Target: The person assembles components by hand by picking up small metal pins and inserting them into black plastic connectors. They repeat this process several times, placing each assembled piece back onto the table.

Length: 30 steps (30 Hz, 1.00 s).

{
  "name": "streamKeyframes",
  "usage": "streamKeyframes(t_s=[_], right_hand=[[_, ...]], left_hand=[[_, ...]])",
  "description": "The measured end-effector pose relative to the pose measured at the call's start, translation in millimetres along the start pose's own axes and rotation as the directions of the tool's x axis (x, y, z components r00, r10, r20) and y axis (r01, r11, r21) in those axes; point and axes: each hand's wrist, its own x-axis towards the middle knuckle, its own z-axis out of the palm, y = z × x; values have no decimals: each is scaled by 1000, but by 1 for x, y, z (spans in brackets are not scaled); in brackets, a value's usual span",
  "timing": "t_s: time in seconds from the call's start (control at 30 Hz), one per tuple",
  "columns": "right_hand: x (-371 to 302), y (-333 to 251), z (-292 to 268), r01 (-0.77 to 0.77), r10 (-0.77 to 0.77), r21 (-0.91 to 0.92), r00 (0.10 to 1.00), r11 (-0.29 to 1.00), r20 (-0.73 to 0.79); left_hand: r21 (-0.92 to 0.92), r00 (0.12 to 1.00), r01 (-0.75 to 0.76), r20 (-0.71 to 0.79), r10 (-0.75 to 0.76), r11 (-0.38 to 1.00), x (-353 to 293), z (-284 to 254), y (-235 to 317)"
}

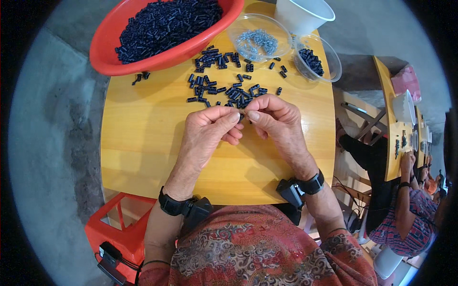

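Note:
My left hand (210, 131) and my right hand (277, 123) meet over the middle of the wooden table, fingertips almost touching. Between the left thumb and fingers sits a small black plastic piece (241, 117), mostly covered by the fingertips. The right thumb and forefinger are pinched together against it; whatever they grip is too small to make out. Just beyond the fingers lie several loose black plastic pieces (205, 85), short and tube-like. Farther back, a shallow clear bowl (233, 40) holds small silvery metal parts (260, 42).
A large red basin (102, 52) heaped with black pieces (167, 28) stands at the far left. At the far right are a clear tub (336, 71) of black pieces and a white bucket (305, 16). A red plastic stool (102, 221) is left of me. Another person (405, 209) works at a table on the right.

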Motion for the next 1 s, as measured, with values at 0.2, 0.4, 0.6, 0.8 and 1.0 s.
streamKeyframes(t_s=[0.2,0.4,0.6,0.8,1.0], right_hand=[[3,11,-1,282,-288,-302,957,911,25],[3,13,-2,217,-227,-306,974,927,2],[1,3,-5,-16,17,35,1000,999,-11],[2,8,-7,-107,109,188,994,976,-2],[3,14,-8,-135,131,276,991,952,31]], left_hand=[[15,1000,6,26,-7,1000,0,1,0],[-33,996,18,87,-15,999,0,-1,-1],[30,997,5,75,-8,1000,1,1,1],[62,996,-24,82,19,998,0,-1,-3],[51,996,-7,91,2,999,0,0,-1]])
